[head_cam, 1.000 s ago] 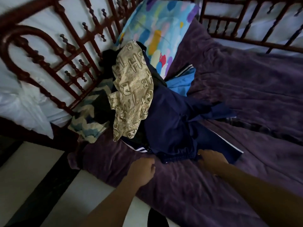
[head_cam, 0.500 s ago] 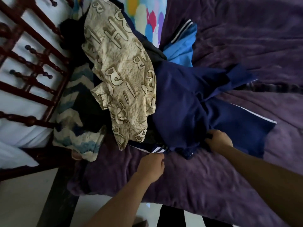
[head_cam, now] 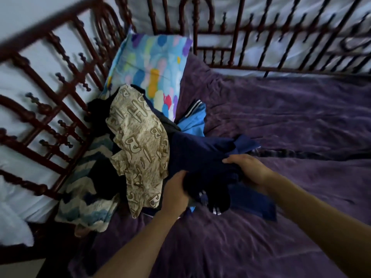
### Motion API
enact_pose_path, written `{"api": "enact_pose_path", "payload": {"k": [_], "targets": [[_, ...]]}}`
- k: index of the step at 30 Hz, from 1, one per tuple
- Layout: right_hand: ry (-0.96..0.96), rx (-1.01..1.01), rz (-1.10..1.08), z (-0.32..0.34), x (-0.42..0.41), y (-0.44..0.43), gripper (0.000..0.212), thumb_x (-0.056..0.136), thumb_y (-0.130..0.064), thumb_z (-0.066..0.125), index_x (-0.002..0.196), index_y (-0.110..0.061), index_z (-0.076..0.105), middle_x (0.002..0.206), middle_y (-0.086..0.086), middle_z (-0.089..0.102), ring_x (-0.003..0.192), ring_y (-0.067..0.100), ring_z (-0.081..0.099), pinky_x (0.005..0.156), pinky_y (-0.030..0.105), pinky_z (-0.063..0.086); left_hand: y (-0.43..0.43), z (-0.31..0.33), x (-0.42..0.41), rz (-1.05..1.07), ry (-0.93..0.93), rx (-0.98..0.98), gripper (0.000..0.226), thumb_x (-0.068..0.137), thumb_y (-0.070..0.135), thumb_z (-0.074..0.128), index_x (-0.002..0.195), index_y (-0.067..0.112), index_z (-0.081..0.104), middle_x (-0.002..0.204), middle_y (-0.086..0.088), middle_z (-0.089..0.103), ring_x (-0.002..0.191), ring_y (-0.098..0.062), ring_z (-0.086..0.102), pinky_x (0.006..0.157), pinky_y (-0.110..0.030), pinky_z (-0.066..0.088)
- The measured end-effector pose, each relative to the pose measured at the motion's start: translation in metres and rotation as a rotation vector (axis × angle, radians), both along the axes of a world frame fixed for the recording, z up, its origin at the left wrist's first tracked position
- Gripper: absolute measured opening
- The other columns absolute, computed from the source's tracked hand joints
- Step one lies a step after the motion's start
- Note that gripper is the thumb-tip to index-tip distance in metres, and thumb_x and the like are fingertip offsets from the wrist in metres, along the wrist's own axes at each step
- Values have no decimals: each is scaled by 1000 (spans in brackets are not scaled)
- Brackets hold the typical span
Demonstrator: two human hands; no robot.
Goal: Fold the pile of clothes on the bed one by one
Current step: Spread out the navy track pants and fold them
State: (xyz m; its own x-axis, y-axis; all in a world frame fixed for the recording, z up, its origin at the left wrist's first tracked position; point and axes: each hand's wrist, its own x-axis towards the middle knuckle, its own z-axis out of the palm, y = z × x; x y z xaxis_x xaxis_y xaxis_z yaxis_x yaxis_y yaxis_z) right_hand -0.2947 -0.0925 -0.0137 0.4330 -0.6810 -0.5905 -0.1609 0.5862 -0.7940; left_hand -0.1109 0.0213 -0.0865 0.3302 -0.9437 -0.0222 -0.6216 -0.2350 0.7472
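Your left hand (head_cam: pixel 176 192) and right hand (head_cam: pixel 251 170) both grip the navy garment (head_cam: pixel 200 157), lifted off the pile (head_cam: pixel 138 145) on the bed (head_cam: pixel 281 121).

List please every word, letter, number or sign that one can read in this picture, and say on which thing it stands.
"B": large outlined letter, repeated at several angles on the beige garment.
Other letters on the same garment, one perhaps "H" or "F": too creased and blurred to read surely.
Navy garment, pillow: no text visible.
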Motion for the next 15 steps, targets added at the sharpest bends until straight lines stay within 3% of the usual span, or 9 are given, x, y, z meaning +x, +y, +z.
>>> {"api": "enact_pose_path", "payload": {"k": [2, 4, 9, 12, 15], "targets": [[6, -55, -114, 32, -12, -5, 16, 86, -13, 61, 76, -6, 72, 73, 13, 72, 58, 21, 68, 48, 25, 51, -6, 42, 7, 35, 39, -165, 43, 76, -10, 54, 111, 13, 63, 95, 3, 66, 89, -16, 65, 76, -23, 49], [15, -114, -201, 62, -25, -8, 15, 87, -14, 61, 77, -7, 68, 64, 9, 70, 49, 20, 65, 42, 24, 49, -11, 92, 11, 3, 46, -270, 48, 76, -11, 48, 116, 14, 60, 98, -2, 67, 89, -15, 64, 77, -28, 53], [-58, -273, -192, 140, -41, -11, 16, 91, -22, 62, 85, -8, 68, 69, 7, 73, 59, 21, 70, 50, 27, 55, -23, 205, -2, -113, 90, -419, 19, 95, 7, 49, 100, 17, 64, 91, 1, 68, 84, -2, 63, 73, -16, 48], [-39, -604, 42, 196, -51, -17, 30, 82, -44, 69, 101, -22, 70, 100, 2, 73, 89, 18, 71, 77, 29, 57, -25, 263, 1, -60, 87, -475, 28, 101, 23, 44, 82, 17, 63, 74, -5, 64, 66, -6, 60, 58, -17, 40], [155, -942, 443, 245, -59, -13, 64, 60, -50, 84, 117, -36, 60, 106, -15, 65, 91, 4, 67, 73, 15, 53, -24, 319, 13, 3, 167, -564, 27, 99, 29, 48, 84, 24, 70, 82, 0, 72, 76, -6, 65, 70, -24, 48]]}}
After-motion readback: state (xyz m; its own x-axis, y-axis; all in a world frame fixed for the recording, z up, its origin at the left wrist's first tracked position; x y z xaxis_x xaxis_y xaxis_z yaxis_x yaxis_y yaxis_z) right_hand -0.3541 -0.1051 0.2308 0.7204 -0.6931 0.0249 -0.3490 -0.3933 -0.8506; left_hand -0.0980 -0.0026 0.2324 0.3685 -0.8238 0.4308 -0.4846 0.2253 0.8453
